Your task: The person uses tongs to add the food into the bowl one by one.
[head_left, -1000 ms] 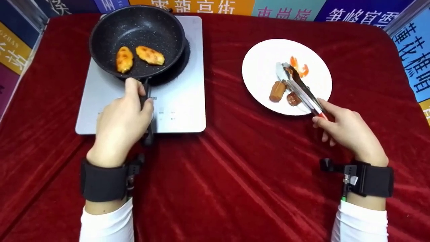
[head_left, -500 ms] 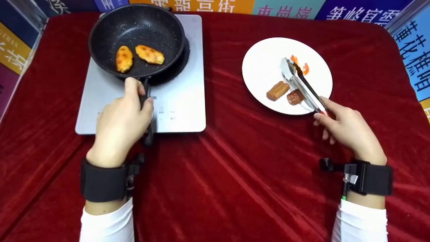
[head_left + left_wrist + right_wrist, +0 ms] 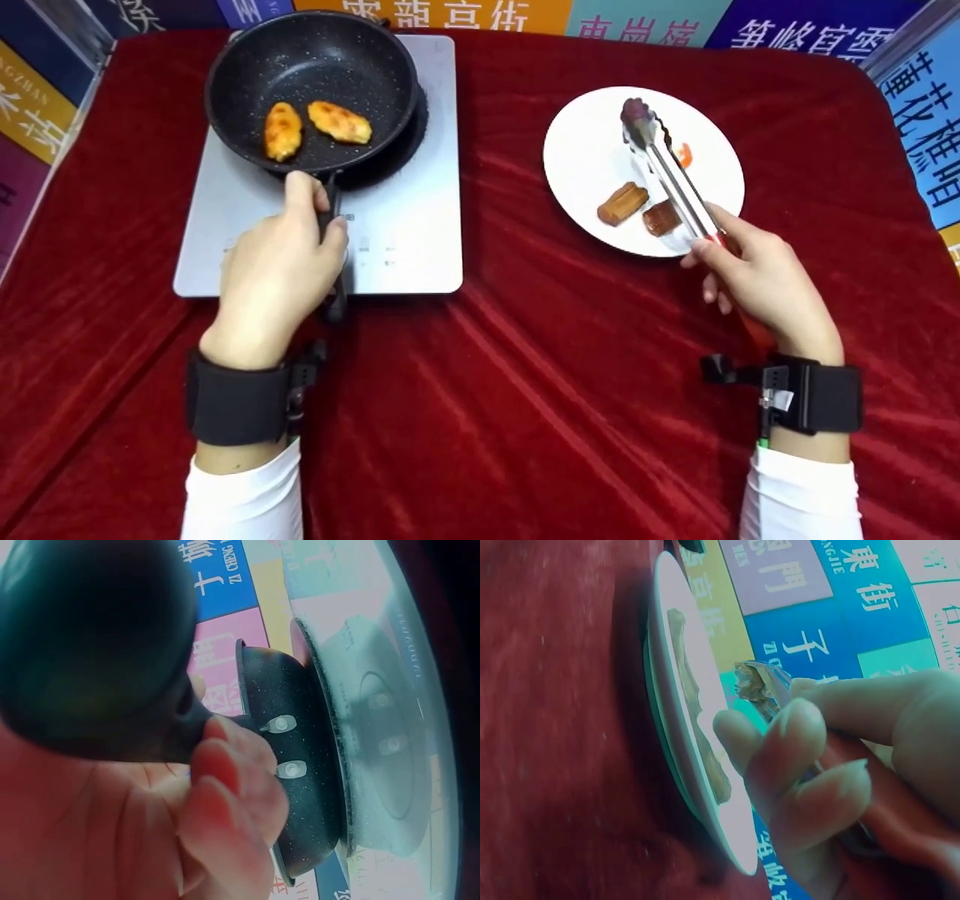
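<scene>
My left hand (image 3: 274, 274) grips the black handle of a speckled black frying pan (image 3: 315, 56) that sits on a grey induction cooker (image 3: 405, 225). Two golden fried pieces (image 3: 337, 122) lie in the pan. In the left wrist view my fingers (image 3: 225, 787) curl round the handle beside the pan (image 3: 296, 787). My right hand (image 3: 757, 281) holds metal tongs (image 3: 671, 176) with red grips. Their tips pinch a dark piece of food (image 3: 634, 110), lifted over the white plate (image 3: 585, 150). On the plate lie two brown pieces (image 3: 622, 203) and an orange shrimp (image 3: 682, 154). The right wrist view shows the plate (image 3: 682, 727) edge-on.
A red velvet cloth (image 3: 525, 390) covers the table. Coloured banners with printed characters (image 3: 645, 26) stand along the far edge and both sides. Black wrist straps (image 3: 236, 401) sit on both forearms.
The tongs closed on a dark piece of food and lifted it toward the plate's far side. The left hand kept its grip on the pan handle.
</scene>
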The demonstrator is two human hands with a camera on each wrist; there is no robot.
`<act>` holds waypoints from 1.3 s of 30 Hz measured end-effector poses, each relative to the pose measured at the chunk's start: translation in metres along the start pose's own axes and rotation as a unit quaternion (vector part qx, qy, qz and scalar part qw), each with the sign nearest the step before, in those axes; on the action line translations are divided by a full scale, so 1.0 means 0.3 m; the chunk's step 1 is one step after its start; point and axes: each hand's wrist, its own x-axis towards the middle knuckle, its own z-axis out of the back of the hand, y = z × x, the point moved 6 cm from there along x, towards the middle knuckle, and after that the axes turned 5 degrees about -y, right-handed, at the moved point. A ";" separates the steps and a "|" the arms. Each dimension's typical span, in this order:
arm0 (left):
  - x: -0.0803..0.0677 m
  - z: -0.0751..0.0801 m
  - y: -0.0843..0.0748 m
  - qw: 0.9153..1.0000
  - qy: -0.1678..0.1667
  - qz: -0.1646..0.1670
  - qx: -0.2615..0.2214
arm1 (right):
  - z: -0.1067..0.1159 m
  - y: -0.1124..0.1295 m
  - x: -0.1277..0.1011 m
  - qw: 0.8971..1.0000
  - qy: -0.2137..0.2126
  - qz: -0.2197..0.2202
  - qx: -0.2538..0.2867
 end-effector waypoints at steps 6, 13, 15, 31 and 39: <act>-0.003 0.003 -0.001 1.000 -0.012 -0.005 0.005 | -0.035 0.003 0.024 0.997 0.016 0.023 0.071; -0.005 0.003 0.002 1.000 -0.013 -0.004 0.003 | -0.086 -0.005 0.048 0.969 0.030 0.003 0.245; -0.005 0.004 0.003 1.000 -0.010 -0.001 0.002 | -0.096 0.001 0.052 0.964 0.030 0.000 0.263; -0.002 0.007 0.001 1.000 -0.011 -0.001 0.005 | -0.152 0.032 0.066 0.920 0.066 0.017 0.386; -0.001 0.003 -0.007 1.000 -0.007 -0.004 0.006 | -0.196 0.065 0.051 0.874 0.065 0.017 0.480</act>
